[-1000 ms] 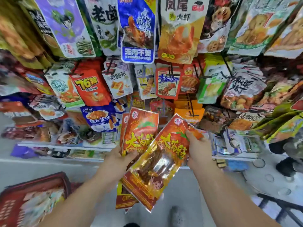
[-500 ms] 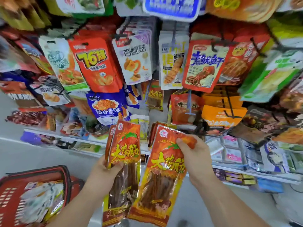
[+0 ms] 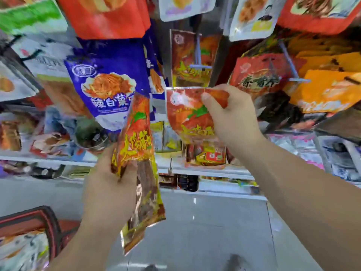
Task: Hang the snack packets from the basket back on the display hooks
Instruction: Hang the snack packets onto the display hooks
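The display rack (image 3: 195,171) fills the upper half of the view, crowded with hanging packets. At twelve o'clock a matching red-and-orange packet (image 3: 190,59) already hangs on a display hook (image 3: 199,64); that is probably the target.

The red basket (image 3: 48,227) sits at eight o'clock with more packets inside, so the job is not finished.

The left hand (image 3: 109,194) is closed round a spare packet (image 3: 139,163) at six o'clock, held upright and low, apparently kept in reserve out of the way.

The right hand (image 3: 232,118) pinches the top edge of a raised packet (image 3: 187,112), thumb on the front near its header, just below the hook. Held by the top, the hang-hole can be steered onto the prong.

The blue packet (image 3: 103,89) at ten o'clock and orange packet (image 3: 328,90) at two o'clock crowd the gap; blur hides the hole itself.
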The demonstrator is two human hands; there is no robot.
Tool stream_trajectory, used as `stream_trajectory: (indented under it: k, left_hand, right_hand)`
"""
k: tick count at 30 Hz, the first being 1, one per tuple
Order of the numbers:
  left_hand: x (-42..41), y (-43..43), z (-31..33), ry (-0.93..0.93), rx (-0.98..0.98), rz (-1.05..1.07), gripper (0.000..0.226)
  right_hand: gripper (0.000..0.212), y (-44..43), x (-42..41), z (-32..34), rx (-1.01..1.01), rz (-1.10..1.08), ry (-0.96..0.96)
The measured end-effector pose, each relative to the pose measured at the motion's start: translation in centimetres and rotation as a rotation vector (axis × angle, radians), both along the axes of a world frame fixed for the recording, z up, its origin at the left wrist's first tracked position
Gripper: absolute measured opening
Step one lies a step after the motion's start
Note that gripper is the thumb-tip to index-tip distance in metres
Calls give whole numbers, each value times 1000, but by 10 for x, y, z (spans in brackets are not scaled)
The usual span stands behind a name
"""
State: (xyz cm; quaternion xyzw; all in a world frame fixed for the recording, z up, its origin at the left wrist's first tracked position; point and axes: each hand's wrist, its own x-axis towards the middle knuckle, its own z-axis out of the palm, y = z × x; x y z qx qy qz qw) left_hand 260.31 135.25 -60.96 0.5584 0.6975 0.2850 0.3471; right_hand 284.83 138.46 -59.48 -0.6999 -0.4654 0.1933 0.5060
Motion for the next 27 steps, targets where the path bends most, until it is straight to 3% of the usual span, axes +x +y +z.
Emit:
stream_trajectory:
  k: [4,10,17,27]
  left_hand:
    - [-4,4,-12,-90,-22,46,14]
    - [-6,6,-7,-153,-50,48,19]
    - [-8,3,-5,-184,-51,23,11]
    - [-3,-2,-23,-196,-29,12,22]
  right_hand:
    - [7,10,-6,-4,60,-2,-35]
    - [12,24,-6,6,87,-122,104]
    - [8,35,-8,7,52,-98,212]
    - [11,39,0,7,83,-92,55]
